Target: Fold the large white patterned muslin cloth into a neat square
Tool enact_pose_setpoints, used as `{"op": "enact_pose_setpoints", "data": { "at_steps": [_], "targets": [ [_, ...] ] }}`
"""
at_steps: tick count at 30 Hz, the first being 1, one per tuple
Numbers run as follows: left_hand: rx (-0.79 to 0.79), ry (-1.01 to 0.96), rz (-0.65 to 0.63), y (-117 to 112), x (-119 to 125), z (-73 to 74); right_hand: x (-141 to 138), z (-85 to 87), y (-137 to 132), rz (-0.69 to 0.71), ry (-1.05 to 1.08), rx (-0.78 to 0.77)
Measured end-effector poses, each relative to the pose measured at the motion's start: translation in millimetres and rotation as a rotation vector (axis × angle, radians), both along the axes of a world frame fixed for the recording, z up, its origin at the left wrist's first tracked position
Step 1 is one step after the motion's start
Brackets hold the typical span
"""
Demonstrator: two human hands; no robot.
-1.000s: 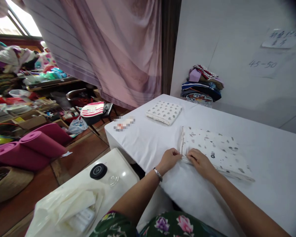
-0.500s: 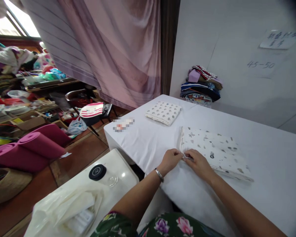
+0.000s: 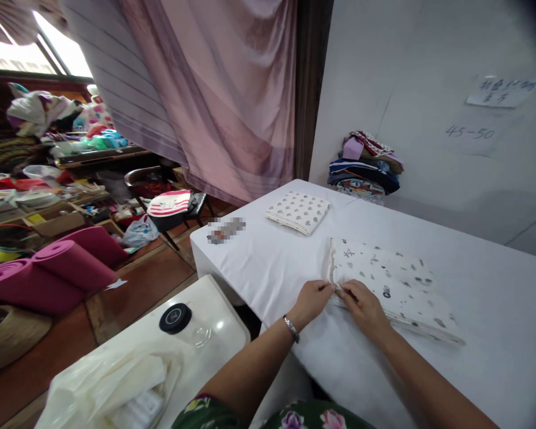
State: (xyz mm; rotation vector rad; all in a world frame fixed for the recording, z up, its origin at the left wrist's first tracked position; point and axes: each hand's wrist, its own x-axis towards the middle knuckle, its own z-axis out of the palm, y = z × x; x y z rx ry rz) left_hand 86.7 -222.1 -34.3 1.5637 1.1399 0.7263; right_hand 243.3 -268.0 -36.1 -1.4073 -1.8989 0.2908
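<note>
A stack of folded white cloths with small dark prints (image 3: pixel 390 286) lies on the white-covered table (image 3: pixel 495 310). My left hand (image 3: pixel 311 301) and my right hand (image 3: pixel 364 307) meet at the stack's near left corner. Both hands have their fingers closed in a pinch on that corner's edge. A bracelet shows on my left wrist. A second, smaller folded cloth with a dotted pattern (image 3: pixel 298 211) lies further back on the table, apart from my hands.
A pile of folded coloured fabrics (image 3: pixel 365 164) rests against the wall at the table's far end. A white machine top with a black knob (image 3: pixel 175 317) and plastic bags (image 3: pixel 111 387) sits left of me. Pink rolled mats (image 3: pixel 53 268) and clutter fill the floor at left.
The view has shifted slightly down. My hands stay pinched at the stack's corner, with only small finger movement.
</note>
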Motion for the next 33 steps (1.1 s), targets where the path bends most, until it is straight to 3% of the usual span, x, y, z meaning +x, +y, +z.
{"op": "enact_pose_setpoints", "data": {
  "at_steps": [7,13,22,27,33],
  "targets": [
    [-0.036,0.027,0.024,4.3,0.0,-1.1,7.3,3.7,-0.9,0.024,-0.195,0.237],
    [0.066,0.101,0.014,14.1,7.8,2.7,0.4,2.3,-0.7,0.056,-0.349,0.199],
    [0.09,0.304,-0.097,28.3,13.0,9.2,-7.5,-4.2,-0.7,0.061,-0.362,0.111],
    [0.157,0.402,-0.048,41.2,21.5,15.5,-8.5,-6.5,-0.3,0.074,-0.321,0.146],
    [0.229,0.545,0.009,62.4,48.5,23.8,-10.3,-6.3,-2.0,0.088,-0.305,0.143]
  ]
}}
